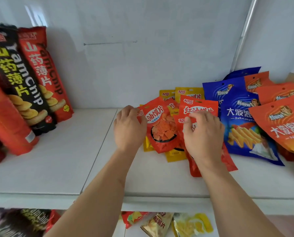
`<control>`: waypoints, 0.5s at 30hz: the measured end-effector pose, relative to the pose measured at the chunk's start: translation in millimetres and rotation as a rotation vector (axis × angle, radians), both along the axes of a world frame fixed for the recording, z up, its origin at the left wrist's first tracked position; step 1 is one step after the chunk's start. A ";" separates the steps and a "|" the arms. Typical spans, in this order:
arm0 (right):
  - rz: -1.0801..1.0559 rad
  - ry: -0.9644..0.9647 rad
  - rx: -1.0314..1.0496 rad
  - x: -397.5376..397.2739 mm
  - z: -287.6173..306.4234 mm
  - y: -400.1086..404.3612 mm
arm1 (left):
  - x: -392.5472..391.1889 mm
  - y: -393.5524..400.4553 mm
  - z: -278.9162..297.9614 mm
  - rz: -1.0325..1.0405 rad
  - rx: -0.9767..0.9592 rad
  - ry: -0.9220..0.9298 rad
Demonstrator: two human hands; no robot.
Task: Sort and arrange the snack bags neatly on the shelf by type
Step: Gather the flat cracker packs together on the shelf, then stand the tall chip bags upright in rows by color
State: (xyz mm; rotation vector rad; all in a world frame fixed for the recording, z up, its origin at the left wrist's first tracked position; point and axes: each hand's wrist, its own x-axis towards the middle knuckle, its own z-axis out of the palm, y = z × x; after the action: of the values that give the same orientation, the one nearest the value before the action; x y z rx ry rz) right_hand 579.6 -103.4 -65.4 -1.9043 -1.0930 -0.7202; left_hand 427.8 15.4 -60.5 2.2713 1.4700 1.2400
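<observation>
A loose heap of small red snack pouches (161,127) and yellow pouches (189,94) lies mid-shelf. My left hand (128,128) grips the left edge of one tilted red pouch. My right hand (202,134) pinches the top of another red pouch (198,106) lying over the heap. To the right lean blue wavy-chip bags (242,127) and orange wavy-chip bags (283,124). At the far left stand tall yam chip bags, one black (18,79) and one red (43,71).
The white shelf board (77,151) has bare room between the yam bags and the heap. A white back wall closes the shelf. On the shelf below lie more bags (160,223), red, gold and yellow. Another red bag (7,124) leans at the left edge.
</observation>
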 end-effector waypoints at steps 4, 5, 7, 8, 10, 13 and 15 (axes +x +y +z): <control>0.166 -0.190 -0.095 -39.0 -4.8 14.4 | -26.5 2.6 -5.3 0.063 0.211 0.145; 0.189 -0.224 -0.096 -47.7 -6.1 19.1 | -33.6 4.8 -5.5 0.075 0.248 0.165; 0.231 -0.280 -0.087 -63.6 -8.2 29.0 | -48.7 8.3 -5.1 0.070 0.299 0.193; 0.247 -0.301 -0.084 -71.8 -9.3 34.1 | -57.3 9.8 -4.8 0.058 0.310 0.205; 0.263 -0.331 -0.088 -89.8 -10.5 44.5 | -77.6 14.1 -6.4 0.037 0.325 0.233; 0.278 -0.331 -0.120 -120.9 -10.7 62.2 | -114.7 22.9 -12.4 0.024 0.340 0.270; 0.293 -0.314 -0.169 -138.9 -10.9 71.6 | -135.7 26.8 -14.9 0.017 0.363 0.282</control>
State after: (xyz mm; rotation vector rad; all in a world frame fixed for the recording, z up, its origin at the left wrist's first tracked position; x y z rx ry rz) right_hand 440.7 -31.9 -76.3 -1.7508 -1.6357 -0.7951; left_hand 292.1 42.1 -75.4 2.7740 1.4491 1.3275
